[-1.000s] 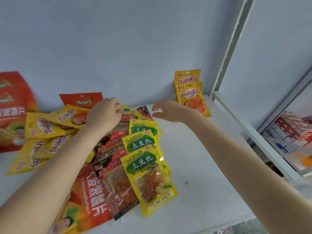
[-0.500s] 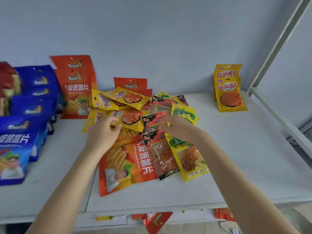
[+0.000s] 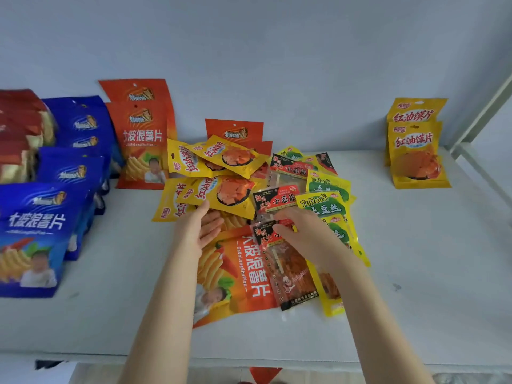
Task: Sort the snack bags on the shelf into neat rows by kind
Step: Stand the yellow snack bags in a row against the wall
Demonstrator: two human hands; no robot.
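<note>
Hands over a mixed heap of snack bags, mid-shelf.
Blue chip bags point(image 3: 41, 217) stand in rows at the left, with orange chip bags point(image 3: 141, 139) upright against the wall beside them. The left hand point(image 3: 198, 231) is open, fingers loose, at the edge of a yellow bag point(image 3: 221, 195) in the heap. The right hand point(image 3: 302, 234) lies on a red-and-black packet point(image 3: 288, 273), fingers bent; whether it grips cannot be told. Yellow-green bags point(image 3: 324, 206) lie beside it. Two yellow bags point(image 3: 415, 153) stand far right on the shelf point(image 3: 415, 259).

bg: pale blue wall point(image 3: 277, 51) | far R: white post point(image 3: 480, 115), slanted
</note>
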